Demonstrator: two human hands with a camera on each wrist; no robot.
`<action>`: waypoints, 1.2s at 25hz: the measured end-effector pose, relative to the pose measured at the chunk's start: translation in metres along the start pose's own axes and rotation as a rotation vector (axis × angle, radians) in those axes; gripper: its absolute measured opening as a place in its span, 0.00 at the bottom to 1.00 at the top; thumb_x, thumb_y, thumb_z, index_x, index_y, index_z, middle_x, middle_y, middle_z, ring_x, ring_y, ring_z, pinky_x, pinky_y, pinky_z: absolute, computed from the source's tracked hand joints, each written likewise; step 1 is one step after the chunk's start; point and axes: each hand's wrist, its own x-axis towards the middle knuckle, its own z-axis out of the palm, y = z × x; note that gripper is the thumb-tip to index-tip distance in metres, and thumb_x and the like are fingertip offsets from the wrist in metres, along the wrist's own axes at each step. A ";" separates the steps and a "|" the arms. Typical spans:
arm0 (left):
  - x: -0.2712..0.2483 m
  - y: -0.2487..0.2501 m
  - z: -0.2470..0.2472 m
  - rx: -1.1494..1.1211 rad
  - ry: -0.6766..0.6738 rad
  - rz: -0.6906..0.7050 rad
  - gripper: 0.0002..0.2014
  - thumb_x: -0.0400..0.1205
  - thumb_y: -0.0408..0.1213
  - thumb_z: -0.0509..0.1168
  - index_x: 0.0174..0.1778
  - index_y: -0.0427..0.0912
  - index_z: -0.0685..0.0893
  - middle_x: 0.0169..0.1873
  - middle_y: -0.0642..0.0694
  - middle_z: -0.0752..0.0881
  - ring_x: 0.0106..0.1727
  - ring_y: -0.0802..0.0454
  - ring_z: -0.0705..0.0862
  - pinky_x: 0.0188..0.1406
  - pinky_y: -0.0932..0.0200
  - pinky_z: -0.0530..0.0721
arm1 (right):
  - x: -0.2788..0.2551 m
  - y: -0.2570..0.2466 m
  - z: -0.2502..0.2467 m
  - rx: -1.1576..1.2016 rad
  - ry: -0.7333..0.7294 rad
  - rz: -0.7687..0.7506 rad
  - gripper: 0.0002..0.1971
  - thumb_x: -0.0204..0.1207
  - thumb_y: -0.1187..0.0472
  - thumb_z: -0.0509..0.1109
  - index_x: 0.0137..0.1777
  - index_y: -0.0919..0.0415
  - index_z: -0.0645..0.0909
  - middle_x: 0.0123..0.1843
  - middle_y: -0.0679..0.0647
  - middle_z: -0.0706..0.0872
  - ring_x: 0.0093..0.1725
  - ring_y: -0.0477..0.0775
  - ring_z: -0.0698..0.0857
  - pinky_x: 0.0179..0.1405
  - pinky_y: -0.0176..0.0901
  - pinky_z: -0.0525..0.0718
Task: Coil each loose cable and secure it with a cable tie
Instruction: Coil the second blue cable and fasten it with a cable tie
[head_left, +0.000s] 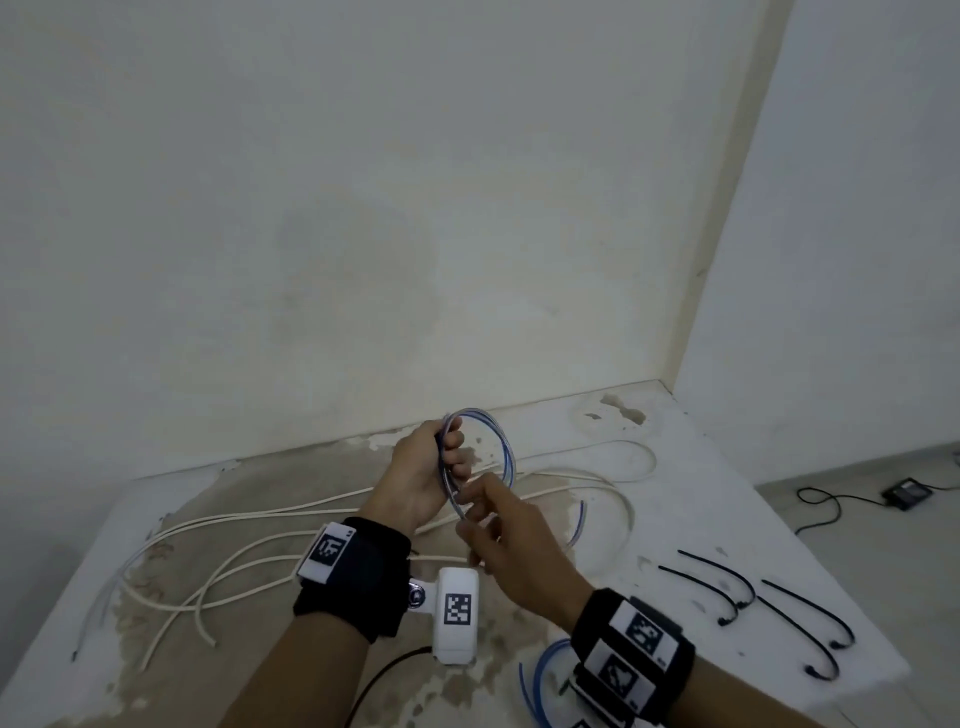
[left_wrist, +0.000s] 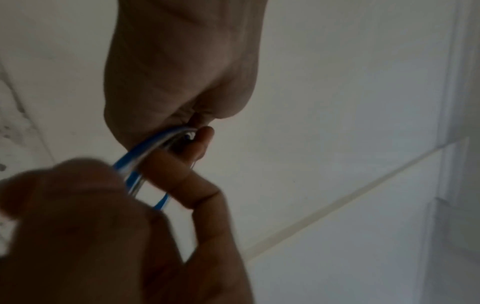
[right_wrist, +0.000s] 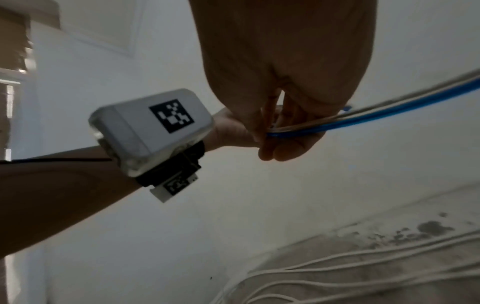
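Above the middle of the stained white table (head_left: 675, 467), your left hand (head_left: 423, 475) gripped the looped blue cable (head_left: 506, 457), fingers curled round its strands; your right hand (head_left: 511, 540) pinched the loop's lower arc. Its free end was hidden. Thin black cable ties (head_left: 727, 587) lay near the right edge.

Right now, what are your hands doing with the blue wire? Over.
Left hand grips blue cable coil. Right hand pinches its lower strands. Cable ties untouched on table. Nothing blocking.
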 end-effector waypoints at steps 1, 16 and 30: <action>0.000 0.001 0.000 0.016 -0.009 0.004 0.15 0.89 0.36 0.49 0.41 0.40 0.78 0.20 0.52 0.70 0.16 0.57 0.64 0.14 0.64 0.67 | -0.002 0.009 -0.002 -0.034 -0.002 -0.007 0.04 0.85 0.61 0.67 0.56 0.51 0.78 0.42 0.49 0.85 0.35 0.49 0.86 0.39 0.48 0.85; -0.019 -0.034 0.012 0.312 -0.025 0.010 0.14 0.84 0.34 0.46 0.34 0.43 0.69 0.20 0.53 0.59 0.16 0.59 0.54 0.12 0.67 0.53 | 0.009 0.043 -0.048 0.216 0.501 0.220 0.22 0.84 0.69 0.65 0.72 0.46 0.70 0.46 0.57 0.91 0.35 0.55 0.90 0.38 0.48 0.91; -0.013 -0.048 0.031 0.329 0.033 0.127 0.18 0.85 0.36 0.47 0.54 0.37 0.84 0.23 0.51 0.69 0.19 0.56 0.62 0.18 0.63 0.64 | 0.023 0.028 -0.039 0.154 0.584 0.034 0.18 0.91 0.54 0.52 0.73 0.48 0.79 0.46 0.35 0.83 0.45 0.36 0.81 0.47 0.37 0.80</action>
